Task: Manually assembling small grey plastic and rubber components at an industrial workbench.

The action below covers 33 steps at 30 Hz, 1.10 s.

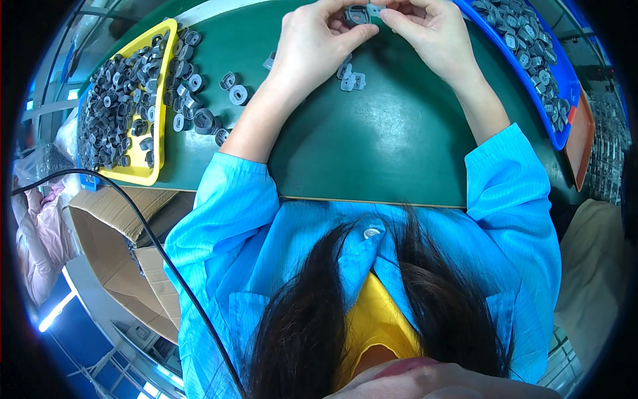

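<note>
Both my hands meet at the top edge of the view, above the green table [392, 153]. Between the fingers and thumb of my left hand [311, 36] is a dark grey plastic ring-shaped part [357, 15]. My right hand [435, 38] pinches a small light grey plastic piece [375, 10] right beside that part; whether the two touch I cannot tell. Below the hands, a few flat light grey pieces [353, 80] lie on the table. Several loose dark grey plastic parts [239, 95] are scattered left of my left forearm.
A yellow tray [158, 106] full of dark grey parts stands at the left. On the right, a blue tray [563, 137] holds more grey parts, with a brown tray [580, 136] beside it. An open cardboard box [106, 266] and a black cable [159, 247] are at lower left.
</note>
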{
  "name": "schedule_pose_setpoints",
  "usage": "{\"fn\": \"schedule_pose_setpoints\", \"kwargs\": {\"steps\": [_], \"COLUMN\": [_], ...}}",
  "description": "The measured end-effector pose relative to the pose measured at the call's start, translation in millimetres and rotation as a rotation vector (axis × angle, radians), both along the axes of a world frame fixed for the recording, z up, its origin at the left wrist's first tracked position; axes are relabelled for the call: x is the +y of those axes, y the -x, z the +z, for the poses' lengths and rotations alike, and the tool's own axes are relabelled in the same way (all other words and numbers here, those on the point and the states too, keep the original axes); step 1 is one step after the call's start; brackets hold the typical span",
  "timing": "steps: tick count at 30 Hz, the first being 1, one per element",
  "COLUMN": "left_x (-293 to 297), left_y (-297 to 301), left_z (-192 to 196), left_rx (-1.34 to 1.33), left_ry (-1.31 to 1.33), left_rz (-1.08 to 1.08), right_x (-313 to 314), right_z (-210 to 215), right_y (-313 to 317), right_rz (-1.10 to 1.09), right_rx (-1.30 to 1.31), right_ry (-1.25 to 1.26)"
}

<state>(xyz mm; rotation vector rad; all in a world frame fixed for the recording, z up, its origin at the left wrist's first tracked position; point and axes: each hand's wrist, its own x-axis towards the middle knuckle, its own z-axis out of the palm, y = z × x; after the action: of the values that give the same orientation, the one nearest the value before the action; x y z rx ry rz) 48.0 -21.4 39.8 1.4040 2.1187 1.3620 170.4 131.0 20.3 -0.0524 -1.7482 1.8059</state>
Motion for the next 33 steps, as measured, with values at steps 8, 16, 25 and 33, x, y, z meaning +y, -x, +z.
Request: {"fn": "schedule_pose_setpoints", "kwargs": {"steps": [8,16,25,33], "left_x": [7.2,1.3,8.3,2.4], "left_y": [-6.1,-6.0,3.3,-11.7], "left_z": [0.0,-2.3,-25.2,3.2], "left_rx": [-0.099,0.336,0.281,0.548], "left_ry": [-0.327,-0.148,-0.632,-0.503], "left_rz": [-0.119,0.09,-0.081,0.015], "right_x": [4.9,-32.2,-23.1,-11.8], "right_z": [27.1,30.3,27.2,19.5], "right_y": [-15.0,-9.3,-5.2,-7.1], "right_rz": [-0.074,-0.256,-0.285,0.098], "right_rx": [-0.302,-0.252,-0.23,-0.355], "right_ry": [0.228,-0.213,-0.355,0.352]}}
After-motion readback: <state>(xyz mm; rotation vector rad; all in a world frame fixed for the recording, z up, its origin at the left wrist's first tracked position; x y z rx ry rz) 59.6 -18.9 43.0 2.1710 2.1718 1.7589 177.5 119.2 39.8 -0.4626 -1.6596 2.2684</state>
